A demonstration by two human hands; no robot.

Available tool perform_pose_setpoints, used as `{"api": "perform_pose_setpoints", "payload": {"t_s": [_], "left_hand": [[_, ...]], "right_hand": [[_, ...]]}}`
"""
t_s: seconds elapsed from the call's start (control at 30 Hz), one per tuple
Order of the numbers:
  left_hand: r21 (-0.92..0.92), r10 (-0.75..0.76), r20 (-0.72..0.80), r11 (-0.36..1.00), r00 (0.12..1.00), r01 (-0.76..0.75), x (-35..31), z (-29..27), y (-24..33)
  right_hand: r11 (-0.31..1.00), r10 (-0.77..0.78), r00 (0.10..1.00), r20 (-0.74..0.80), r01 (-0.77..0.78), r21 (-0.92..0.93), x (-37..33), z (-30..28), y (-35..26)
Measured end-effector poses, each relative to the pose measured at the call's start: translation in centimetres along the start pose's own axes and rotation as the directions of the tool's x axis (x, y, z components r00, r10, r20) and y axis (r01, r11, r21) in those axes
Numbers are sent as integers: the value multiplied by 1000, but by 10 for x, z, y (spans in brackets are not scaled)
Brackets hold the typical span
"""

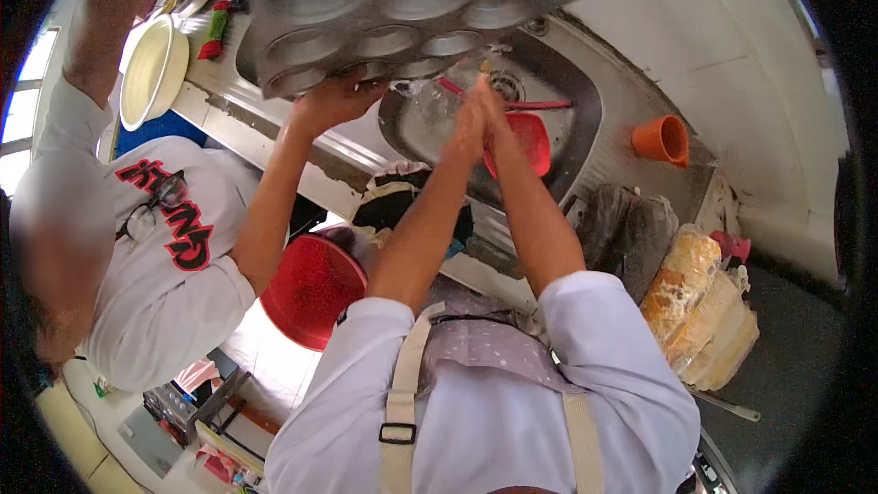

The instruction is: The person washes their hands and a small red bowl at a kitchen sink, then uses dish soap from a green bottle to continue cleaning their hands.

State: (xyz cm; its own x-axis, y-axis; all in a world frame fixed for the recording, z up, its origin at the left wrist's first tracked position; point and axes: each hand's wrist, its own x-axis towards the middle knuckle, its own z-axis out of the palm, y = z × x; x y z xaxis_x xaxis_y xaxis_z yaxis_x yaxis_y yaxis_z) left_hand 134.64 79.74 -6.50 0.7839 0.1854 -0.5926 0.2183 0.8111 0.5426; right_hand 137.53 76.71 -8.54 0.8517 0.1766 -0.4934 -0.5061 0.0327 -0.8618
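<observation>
My left hand (pixel 468 124) and my right hand (pixel 494 112) are pressed palm to palm over the steel sink (pixel 585 91). Their fingers look stretched out toward the drain, and I see nothing held between them. Beneath my hands a red plastic dipper (pixel 528 142) rests in the basin, partly covered by my right forearm. A long red handle (pixel 540 104) lies across the basin beyond it. Water splashes to the left of my fingers. Close by on the left, a co-worker holds up a grey metal muffin tray (pixel 366 23) over the sink's left side.
An orange cup (pixel 659 141) lies on the right drainboard. Plastic-wrapped loaves (pixel 681 297) sit on the dark counter at right. A cream basin (pixel 154 73) stands at upper left. The co-worker (pixel 174 247) is at my left, beside a red tub (pixel 311 293).
</observation>
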Motion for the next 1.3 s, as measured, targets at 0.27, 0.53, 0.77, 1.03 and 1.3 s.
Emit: {"api": "perform_pose_setpoints", "payload": {"t_s": [0.27,0.53,0.77,1.03,1.3], "left_hand": [[76,92,-42,993,995,-89,9,-7,-20],[371,-67,-142,921,988,116,61,-62,-3],[509,464,-539,844,703,-167,10,69,-49],[216,-251,437,961,864,170,60,-74,25],[-129,35,200,992,979,-9,-27,8,-3]], "right_hand": [[965,-211,965,154,231,-123,-20,-4,27],[701,-326,885,332,461,-544,-36,-7,21],[998,68,993,93,-68,0,20,-58,32],[396,-360,796,486,603,-693,-73,-1,-24],[815,-520,841,148,541,-208,-32,-24,-24]]}}
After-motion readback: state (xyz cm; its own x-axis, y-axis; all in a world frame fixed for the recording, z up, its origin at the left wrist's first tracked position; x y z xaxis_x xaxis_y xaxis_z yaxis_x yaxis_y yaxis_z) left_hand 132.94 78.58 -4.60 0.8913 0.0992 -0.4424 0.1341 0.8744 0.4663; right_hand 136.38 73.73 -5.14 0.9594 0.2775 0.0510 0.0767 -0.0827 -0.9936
